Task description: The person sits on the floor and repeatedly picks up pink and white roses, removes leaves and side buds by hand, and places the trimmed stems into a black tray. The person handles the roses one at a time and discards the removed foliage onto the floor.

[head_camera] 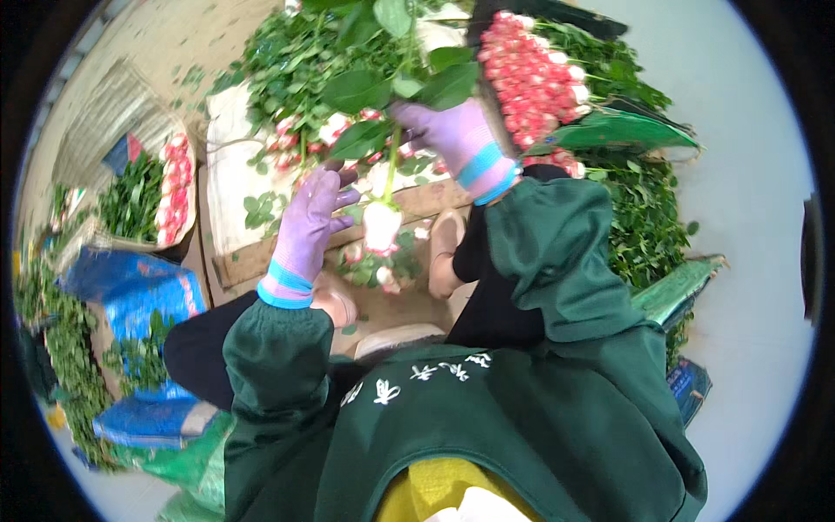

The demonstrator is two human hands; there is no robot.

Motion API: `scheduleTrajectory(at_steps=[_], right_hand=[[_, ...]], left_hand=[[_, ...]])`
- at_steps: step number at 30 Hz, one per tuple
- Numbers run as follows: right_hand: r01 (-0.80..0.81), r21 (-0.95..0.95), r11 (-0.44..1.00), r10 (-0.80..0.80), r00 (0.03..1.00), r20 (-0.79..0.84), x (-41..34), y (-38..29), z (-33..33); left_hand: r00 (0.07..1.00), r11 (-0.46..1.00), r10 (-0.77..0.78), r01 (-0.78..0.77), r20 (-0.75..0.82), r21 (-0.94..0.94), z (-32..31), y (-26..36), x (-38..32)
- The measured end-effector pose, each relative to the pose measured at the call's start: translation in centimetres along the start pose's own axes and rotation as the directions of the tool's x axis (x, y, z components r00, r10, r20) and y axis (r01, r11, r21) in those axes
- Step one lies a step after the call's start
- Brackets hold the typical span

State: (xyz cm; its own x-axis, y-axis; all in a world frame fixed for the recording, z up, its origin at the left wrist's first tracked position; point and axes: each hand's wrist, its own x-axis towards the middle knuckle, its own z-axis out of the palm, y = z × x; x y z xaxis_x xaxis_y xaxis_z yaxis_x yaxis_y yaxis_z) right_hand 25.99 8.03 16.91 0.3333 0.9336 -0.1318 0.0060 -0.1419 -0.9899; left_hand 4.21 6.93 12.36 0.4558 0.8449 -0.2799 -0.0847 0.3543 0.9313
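Observation:
A white rose with pink edges (382, 226) hangs head down before me, its leafy green stem running up and away. My right hand (434, 127), in a purple glove with blue stripes, is at the stem among the leaves; its fingers are blurred and partly hidden, so their grip is unclear. To the left of the bloom, my left hand (316, 205), gloved alike, has its fingers apart and holds nothing. Beyond both hands lies a pile of leafy rose stems (287, 85), with pink and white blooms towards me, on a pale sheet (225, 176).
At the upper right are stacked pink and white roses (531, 78) beside a green wrapper (620, 132). A wrapped rose bundle (175, 189) stands on the left, above blue sacking (143, 287). A wooden board (251, 261) edges the sheet; fallen blooms (387, 279) lie between my feet.

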Motion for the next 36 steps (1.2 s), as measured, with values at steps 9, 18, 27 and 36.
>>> scheduleTrajectory(at_steps=[9,18,27,36], right_hand=[[0.01,0.322,0.947,0.013,0.997,-0.07,-1.1,-1.0,-1.5],[-0.048,0.242,0.969,0.063,0.996,-0.057,-0.9,0.1,-2.1],[-0.065,0.209,0.976,0.041,0.992,0.116,-1.3,3.5,0.1],[-0.235,0.118,0.965,0.193,0.937,0.291,-4.5,3.6,-0.1]], left_hand=[[0.922,0.989,-0.108,0.138,0.371,-0.054,5.7,0.6,-0.6],[0.997,1.0,0.013,-0.011,-0.073,0.026,2.2,-0.3,0.9],[0.978,0.999,-0.032,0.038,0.208,-0.022,5.2,-2.1,1.6],[0.968,0.998,-0.057,0.053,0.246,0.025,4.3,-2.7,-0.5]])
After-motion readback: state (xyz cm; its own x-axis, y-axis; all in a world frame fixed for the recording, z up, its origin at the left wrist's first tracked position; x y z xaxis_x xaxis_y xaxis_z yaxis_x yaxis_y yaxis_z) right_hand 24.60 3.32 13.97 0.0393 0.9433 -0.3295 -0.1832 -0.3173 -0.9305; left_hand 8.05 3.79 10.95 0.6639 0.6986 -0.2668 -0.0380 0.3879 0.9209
